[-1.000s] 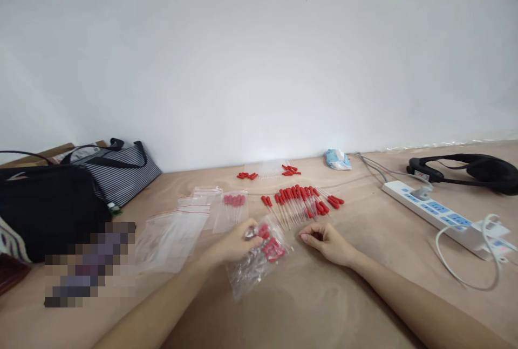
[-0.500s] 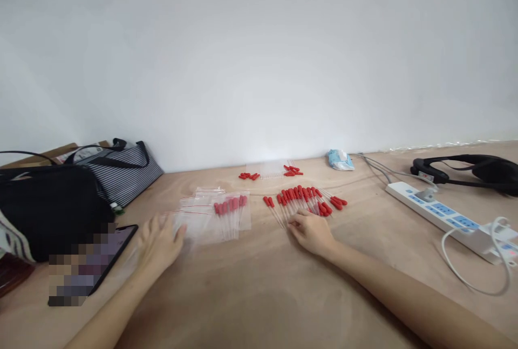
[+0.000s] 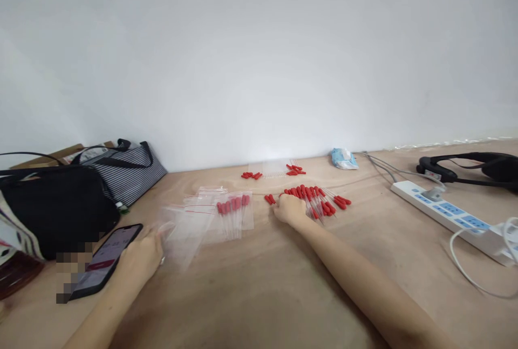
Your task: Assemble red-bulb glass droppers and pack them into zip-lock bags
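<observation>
My left hand (image 3: 144,254) is closed at the edge of a clear zip bag (image 3: 184,244), which lifts slightly from the table. Beside it lie more clear bags with red seal lines, and several red-bulbed droppers (image 3: 233,206) rest inside or under the plastic. My right hand (image 3: 290,210) is closed at the left end of a row of red-bulbed droppers (image 3: 309,192); its fingertips are hidden, so what they grip cannot be made out. A pair of red bulbs (image 3: 269,198) lies just left of that hand.
Against the wall sit bagged droppers (image 3: 297,169) and a blue-white packet (image 3: 344,158). On the right are a power strip (image 3: 445,210) with cables and a black headset (image 3: 469,171). A phone (image 3: 107,260) and bags (image 3: 56,206) occupy the left side.
My left hand has closed on a clear bag and drawn it slightly toward me. My right hand has moved left and farther away, up to the red bulbs.
</observation>
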Motion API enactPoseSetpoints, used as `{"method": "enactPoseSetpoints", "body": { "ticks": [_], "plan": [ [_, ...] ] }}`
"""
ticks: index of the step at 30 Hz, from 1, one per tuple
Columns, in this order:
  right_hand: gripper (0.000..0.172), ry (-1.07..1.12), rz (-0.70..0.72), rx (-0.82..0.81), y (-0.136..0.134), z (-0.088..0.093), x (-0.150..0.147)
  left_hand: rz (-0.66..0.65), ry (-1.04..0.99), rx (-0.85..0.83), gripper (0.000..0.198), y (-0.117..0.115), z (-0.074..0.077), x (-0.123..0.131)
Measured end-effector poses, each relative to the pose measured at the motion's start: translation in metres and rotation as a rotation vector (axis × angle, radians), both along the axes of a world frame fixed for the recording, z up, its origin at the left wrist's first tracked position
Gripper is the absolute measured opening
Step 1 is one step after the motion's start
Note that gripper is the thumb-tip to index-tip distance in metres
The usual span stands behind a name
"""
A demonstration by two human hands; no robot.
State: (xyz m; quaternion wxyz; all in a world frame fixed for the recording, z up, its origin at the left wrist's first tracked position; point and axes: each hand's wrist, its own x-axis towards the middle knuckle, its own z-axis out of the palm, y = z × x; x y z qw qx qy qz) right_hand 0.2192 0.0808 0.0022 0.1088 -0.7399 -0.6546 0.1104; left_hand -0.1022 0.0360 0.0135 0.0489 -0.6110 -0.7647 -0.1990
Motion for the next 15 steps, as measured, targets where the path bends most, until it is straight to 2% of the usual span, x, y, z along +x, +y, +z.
{"method": "enactPoseSetpoints", "body": {
  "ticks": [2,4,6,8,10,11,15],
  "plan": [
    [0.028,0.030,-0.003,0.043,-0.003,0.004,0.006,-0.225,0.050,0.024,0.038,-0.008,0.002,0.023],
    [0.026,0.121,0.047,0.164,-0.008,0.005,0.018,-0.547,0.054,-0.005,0.042,-0.020,-0.001,0.054],
    [0.023,0.287,0.151,0.299,-0.017,0.001,0.033,-0.844,0.063,-0.047,0.041,-0.032,-0.007,0.089],
    [0.022,0.494,0.236,0.371,-0.031,-0.009,0.051,-1.053,0.094,-0.125,0.039,-0.041,-0.013,0.121],
    [0.021,0.719,0.233,0.417,-0.047,-0.021,0.067,-1.153,0.112,-0.195,0.039,-0.045,-0.020,0.145],
    [0.025,0.831,0.210,0.422,-0.056,-0.027,0.073,-1.170,0.104,-0.213,0.040,-0.045,-0.022,0.152],
    [0.067,1.192,0.077,0.340,-0.085,-0.043,0.084,-1.157,0.002,-0.249,0.043,-0.040,-0.030,0.160]
  ]
}}
